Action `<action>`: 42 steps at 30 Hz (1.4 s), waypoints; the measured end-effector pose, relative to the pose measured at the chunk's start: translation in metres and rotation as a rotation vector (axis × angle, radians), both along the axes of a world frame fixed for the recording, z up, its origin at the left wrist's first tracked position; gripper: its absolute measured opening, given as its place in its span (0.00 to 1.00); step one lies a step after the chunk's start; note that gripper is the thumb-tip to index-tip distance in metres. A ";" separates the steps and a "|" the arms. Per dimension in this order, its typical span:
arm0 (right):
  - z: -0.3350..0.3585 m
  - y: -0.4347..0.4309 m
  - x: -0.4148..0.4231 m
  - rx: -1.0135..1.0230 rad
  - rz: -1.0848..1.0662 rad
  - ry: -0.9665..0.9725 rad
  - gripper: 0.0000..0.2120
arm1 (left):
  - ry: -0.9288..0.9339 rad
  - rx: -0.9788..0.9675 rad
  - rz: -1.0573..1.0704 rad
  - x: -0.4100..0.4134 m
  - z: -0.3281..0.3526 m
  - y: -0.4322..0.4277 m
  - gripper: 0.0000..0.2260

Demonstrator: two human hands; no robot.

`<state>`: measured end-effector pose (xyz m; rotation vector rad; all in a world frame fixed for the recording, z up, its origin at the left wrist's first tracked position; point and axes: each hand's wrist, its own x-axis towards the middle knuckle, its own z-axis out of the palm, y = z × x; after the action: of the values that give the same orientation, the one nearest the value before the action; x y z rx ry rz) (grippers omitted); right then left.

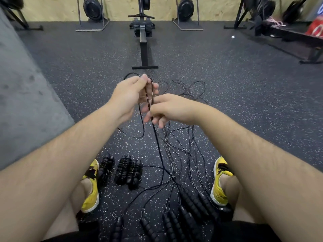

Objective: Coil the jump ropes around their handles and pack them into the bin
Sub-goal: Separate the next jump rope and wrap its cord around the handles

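Cord (147, 100) from one jump rope stands in a narrow loop between two hands, just on the near side of the rowing machine (142, 34) that I take as my marker on this gym floor (227, 84). The left hand (129, 95) pinches the top of the loop between thumb and fingers. The right hand (173, 109), nearer me than the left, has its fingers curled and nips the same cord lower down. From there the cord trails away from the machine toward the seated person's lap. I judge the doubled hold is meant to gather the slack into even folds before it is wound on its handles. Farther from the machine, beside the left yellow shoe (91, 194), lie three wound bundles (123, 169), cord already wrapped round paired handles and set side by side, apparently as the finished lot. Farthest from the machine, by the lap, a row of loose handles (190, 203) lies untouched. Their loose cords (172, 149) fan in a tangle back toward the machine's foot. No bin shows anywhere in my view, so I cannot tell where it stands or what it holds; nothing visible has been packed.
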<state>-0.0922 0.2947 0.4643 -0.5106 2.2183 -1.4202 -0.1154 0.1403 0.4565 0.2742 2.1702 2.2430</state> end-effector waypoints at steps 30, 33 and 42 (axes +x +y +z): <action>-0.051 0.007 0.007 0.497 -0.263 0.127 0.48 | 0.130 0.274 -0.077 0.005 0.044 0.045 0.12; -0.068 -0.013 -0.002 0.393 -0.262 0.108 0.43 | 0.144 0.309 -0.067 0.005 0.051 0.037 0.12; -0.076 -0.031 -0.009 0.166 -0.271 0.058 0.07 | 0.205 0.252 0.040 -0.005 0.064 0.006 0.11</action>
<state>-0.1008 0.2633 0.3883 -0.2026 2.5009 -1.3449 -0.1203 0.1468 0.5203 0.4878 1.9895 2.6200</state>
